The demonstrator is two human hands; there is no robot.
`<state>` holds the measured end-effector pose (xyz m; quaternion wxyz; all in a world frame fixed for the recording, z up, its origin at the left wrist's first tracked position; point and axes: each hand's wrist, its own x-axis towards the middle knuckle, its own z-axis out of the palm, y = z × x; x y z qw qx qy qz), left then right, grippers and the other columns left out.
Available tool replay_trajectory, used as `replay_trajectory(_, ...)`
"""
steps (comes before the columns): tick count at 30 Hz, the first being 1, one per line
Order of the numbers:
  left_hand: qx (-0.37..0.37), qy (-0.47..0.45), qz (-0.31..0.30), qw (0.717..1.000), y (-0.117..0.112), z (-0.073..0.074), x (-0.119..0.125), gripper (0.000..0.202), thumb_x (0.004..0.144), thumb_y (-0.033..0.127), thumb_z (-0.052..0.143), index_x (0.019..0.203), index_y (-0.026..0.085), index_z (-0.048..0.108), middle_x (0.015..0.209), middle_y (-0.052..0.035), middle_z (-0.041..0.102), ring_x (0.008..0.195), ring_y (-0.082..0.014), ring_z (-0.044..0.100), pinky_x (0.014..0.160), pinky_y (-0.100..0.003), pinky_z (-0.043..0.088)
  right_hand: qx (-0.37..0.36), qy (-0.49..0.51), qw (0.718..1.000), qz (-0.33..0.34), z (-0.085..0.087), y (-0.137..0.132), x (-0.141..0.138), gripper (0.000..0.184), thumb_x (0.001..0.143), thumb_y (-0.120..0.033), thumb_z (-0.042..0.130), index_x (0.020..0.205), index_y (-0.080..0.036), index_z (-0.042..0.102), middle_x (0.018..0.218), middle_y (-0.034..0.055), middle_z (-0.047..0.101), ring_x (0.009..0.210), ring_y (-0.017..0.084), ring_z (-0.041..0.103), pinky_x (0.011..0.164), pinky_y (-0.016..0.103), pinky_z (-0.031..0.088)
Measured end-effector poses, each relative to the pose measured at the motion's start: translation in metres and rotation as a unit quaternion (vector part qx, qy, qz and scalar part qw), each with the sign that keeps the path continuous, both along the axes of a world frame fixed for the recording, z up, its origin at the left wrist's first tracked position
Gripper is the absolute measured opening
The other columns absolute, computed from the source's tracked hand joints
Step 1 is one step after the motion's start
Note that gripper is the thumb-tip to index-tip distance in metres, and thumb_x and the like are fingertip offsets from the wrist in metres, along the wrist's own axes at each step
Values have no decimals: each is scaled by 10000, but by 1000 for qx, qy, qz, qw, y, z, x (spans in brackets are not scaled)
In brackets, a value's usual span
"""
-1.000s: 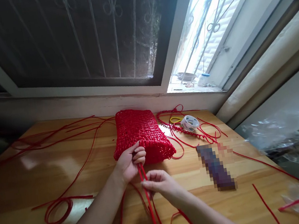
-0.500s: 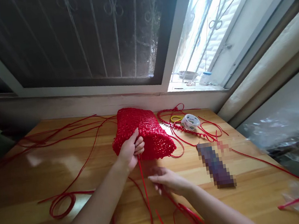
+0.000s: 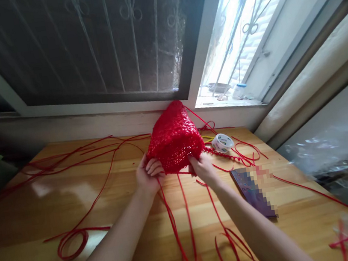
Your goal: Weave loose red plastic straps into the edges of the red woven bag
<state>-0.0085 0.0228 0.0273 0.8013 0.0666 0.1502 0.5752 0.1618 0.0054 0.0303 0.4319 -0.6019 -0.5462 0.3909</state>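
The red woven basket (image 3: 175, 137) is held tilted above the far middle of the wooden surface (image 3: 42, 209). The left hand (image 3: 148, 175) is closed on its lower left edge, the right hand (image 3: 201, 167) on its lower right. Loose red strands (image 3: 187, 215) hang from it onto the surface. Just to the right lies a white tape roll (image 3: 222, 142), its print too small to read.

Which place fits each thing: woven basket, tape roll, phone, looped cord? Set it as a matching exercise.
Things: 1 woven basket; 2 tape roll; 3 phone; 4 looped cord.
Places: A lying right of the right hand; B gripped in left hand and right hand; C left part of the table; D far edge, near the window.
Pairs: 1-B; 2-D; 3-A; 4-C.
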Motion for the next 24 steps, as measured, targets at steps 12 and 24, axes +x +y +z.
replay_trajectory(12, -175, 109, -218, 954, -51, -56, 25, 167, 813, 228, 463, 766, 94, 551, 538, 5, 520, 363, -19, 436, 362, -106, 348, 58, -598, 796, 75, 43, 3, -14, 230, 756, -344, 448, 899, -168, 487, 713, 68, 628, 661, 210, 591, 549, 260, 325)
replay_trajectory(24, -91, 203, -379, 898, -92, -43, 9, 201, 801, 309, 442, 832, 134, 536, 545, 40, 456, 304, 6, 232, 300, -124, 79, 242, -571, 740, 260, 34, 8, -53, 240, 743, -210, 502, 982, -197, 522, 910, 51, 568, 836, 183, 505, 624, 256, 360)
